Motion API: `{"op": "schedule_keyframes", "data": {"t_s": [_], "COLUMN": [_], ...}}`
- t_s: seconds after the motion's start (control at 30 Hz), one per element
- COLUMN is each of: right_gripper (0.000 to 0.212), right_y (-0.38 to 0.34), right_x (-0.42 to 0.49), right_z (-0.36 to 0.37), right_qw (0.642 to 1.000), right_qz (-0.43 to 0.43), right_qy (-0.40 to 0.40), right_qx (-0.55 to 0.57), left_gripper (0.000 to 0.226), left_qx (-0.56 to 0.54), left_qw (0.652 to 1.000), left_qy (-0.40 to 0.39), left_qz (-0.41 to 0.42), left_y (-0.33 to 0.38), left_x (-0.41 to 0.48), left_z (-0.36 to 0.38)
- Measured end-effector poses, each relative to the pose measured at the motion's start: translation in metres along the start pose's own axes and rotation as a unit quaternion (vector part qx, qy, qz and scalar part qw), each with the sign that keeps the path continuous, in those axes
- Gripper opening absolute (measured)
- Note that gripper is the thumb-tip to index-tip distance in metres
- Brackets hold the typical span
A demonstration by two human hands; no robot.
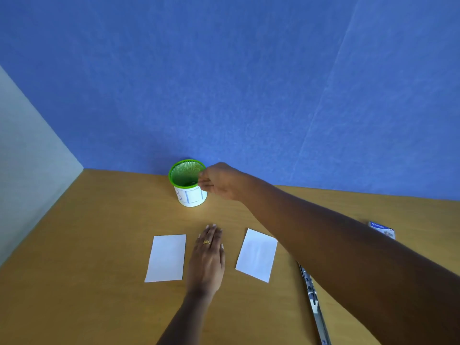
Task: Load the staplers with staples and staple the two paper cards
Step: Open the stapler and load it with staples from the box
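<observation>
Two white rectangular paper cards flat on smooth wood-grain desk (99, 245): left card (166, 257) at 9 o'clock of left hand (207, 257), right card (257, 255) at 3 o'clock. Left hand palm-down between them, fingers straight, gold ring (207, 242). Right hand (219, 181) at rim of round green mesh cup (191, 198), 12 o'clock, fingers curled; grip unclear. Long metal stapler (312, 297), 5 o'clock, part hidden under right forearm, cut off by frame edge. Small blue-white box (382, 229), 3 o'clock, print blurred
</observation>
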State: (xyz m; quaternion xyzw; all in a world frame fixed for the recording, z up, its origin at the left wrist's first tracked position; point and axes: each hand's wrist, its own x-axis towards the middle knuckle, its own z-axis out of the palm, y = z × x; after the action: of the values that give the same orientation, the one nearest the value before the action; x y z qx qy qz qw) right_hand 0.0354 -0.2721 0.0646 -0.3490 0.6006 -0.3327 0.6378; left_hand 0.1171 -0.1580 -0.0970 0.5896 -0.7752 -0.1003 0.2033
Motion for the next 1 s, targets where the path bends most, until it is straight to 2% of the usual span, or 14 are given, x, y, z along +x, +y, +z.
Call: {"op": "schedule_keyframes", "data": {"t_s": [0.13,0.23,0.33,0.37,0.43,0.5,0.6,0.87,1.0], "right_gripper": [0.030,0.029,0.020,0.017,0.022,0.026,0.024,0.020,0.021], "right_y": [0.029,0.054,0.079,0.088,0.105,0.120,0.138,0.166,0.170], "right_x": [-0.016,-0.034,-0.051,-0.057,-0.065,-0.076,-0.090,-0.109,-0.109], "right_z": [-0.020,-0.040,-0.060,-0.068,-0.084,-0.094,-0.109,-0.177,-0.213], "right_qw": [0.999,0.996,0.991,0.981,0.925,0.882,0.871,0.899,0.883], "right_qz": [0.026,0.043,0.048,0.035,-0.033,-0.083,-0.115,-0.093,-0.095], "right_qy": [0.004,-0.013,-0.013,-0.006,0.011,0.023,0.049,0.160,0.238], "right_qx": [-0.024,-0.075,-0.126,-0.193,-0.378,-0.463,-0.476,-0.398,-0.393], "left_gripper": [0.036,0.036,0.036,0.035,0.032,0.031,0.031,0.032,0.032], "left_qx": [-0.009,-0.009,-0.030,-0.041,-0.067,-0.075,-0.074,-0.097,-0.108], "left_qw": [1.000,1.000,0.999,0.999,0.996,0.994,0.994,0.995,0.993], "left_qy": [-0.002,0.006,0.003,0.009,0.025,0.023,0.017,-0.025,-0.035], "left_qz": [-0.011,0.001,-0.022,-0.031,-0.057,-0.081,-0.073,0.011,0.039], "left_y": [0.002,0.000,0.002,0.003,0.010,0.021,0.044,0.103,0.121], "left_x": [0.000,0.000,0.000,0.000,0.000,0.001,0.002,0.008,0.009], "left_z": [0.001,0.001,0.001,0.002,0.002,0.002,0.001,0.008,0.012]}}
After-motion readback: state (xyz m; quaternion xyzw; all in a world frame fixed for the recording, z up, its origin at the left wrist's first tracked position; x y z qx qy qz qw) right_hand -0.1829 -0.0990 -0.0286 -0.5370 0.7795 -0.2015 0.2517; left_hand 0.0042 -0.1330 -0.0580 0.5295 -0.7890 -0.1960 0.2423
